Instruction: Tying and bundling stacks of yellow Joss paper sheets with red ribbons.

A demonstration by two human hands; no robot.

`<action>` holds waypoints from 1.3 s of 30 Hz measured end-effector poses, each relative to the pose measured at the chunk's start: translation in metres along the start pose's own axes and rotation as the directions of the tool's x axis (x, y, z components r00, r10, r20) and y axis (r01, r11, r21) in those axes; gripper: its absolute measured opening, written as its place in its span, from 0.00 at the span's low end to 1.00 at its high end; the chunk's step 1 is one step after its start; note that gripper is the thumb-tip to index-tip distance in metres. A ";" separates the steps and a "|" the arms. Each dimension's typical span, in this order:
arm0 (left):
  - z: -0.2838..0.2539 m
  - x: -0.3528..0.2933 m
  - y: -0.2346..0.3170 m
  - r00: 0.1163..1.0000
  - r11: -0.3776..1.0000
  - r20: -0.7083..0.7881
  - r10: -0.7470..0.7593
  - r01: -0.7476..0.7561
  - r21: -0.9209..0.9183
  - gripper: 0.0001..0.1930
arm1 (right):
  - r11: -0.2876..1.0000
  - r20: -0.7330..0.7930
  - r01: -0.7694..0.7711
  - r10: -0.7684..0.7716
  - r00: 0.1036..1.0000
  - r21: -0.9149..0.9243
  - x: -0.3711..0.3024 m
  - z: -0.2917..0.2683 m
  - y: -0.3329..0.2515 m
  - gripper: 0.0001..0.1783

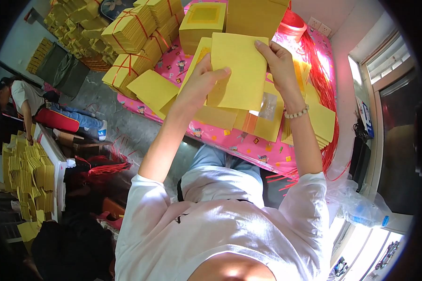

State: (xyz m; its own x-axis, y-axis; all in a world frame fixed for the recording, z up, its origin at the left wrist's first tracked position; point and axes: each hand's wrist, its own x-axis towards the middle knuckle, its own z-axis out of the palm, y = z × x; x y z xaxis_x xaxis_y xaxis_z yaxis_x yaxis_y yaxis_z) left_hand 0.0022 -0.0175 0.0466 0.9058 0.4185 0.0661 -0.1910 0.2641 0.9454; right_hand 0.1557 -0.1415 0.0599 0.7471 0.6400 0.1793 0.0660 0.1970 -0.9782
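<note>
Holding up a yellow paper (pixel 239 77) in two bare hands above a pink-covered table (pixel 220 138).
Clamped at the left edge by the left hand (pixel 200 80), with thumb across the front, and near the top right corner by the right hand (pixel 281 61), also with thumb in front — beaded bracelet (pixel 296 112) around that wrist. Raised before a yellow block (pixel 201 33) at the back of the table, with a yellow sheet (pixel 150 89) to the left and a small clear bag (pixel 268 105) below, lying on more yellow paper. Flanked by bundles (pixel 129 30) tied in red at left, and by a red bowl (pixel 290 25) and long red strings (pixel 319 79) at right. Seen far left — a person (pixel 29 98) in a white top and jeans, with a hand on a yellow pile (pixel 33 175).
</note>
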 end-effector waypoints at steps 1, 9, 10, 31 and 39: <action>-0.001 0.002 -0.002 0.999 0.999 0.009 -0.035 0.035 -0.030 0.25 | 1.000 0.000 -0.005 0.005 1.000 -0.001 -0.001 -0.001 0.000 0.15; 0.001 -0.009 0.001 1.000 1.000 -0.027 -0.001 0.000 -0.030 0.23 | 0.966 0.202 -0.135 0.181 0.963 -0.222 -0.028 -0.007 -0.009 0.21; 0.003 -0.011 0.001 0.999 0.999 -0.026 0.033 -0.034 -0.015 0.23 | 0.966 0.198 -0.132 0.178 0.964 -0.223 -0.031 -0.008 -0.007 0.21; -0.008 -0.051 -0.012 0.978 0.985 -0.111 0.174 -0.171 0.037 0.25 | 0.935 0.331 -0.218 0.307 0.892 -0.278 -0.095 0.004 -0.004 0.17; -0.007 -0.064 -0.005 0.963 0.983 -0.194 0.186 -0.184 0.029 0.24 | 0.905 0.367 -0.290 0.396 0.842 -0.310 -0.101 0.004 0.004 0.14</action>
State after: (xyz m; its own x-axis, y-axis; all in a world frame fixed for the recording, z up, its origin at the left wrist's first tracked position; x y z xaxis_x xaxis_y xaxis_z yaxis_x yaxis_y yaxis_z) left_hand -0.0572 -0.0390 0.0357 0.7640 0.6204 0.1775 -0.3431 0.1577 0.9260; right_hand 0.0774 -0.2025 0.0386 0.4120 0.8895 -0.1975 0.0483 -0.2378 -0.9701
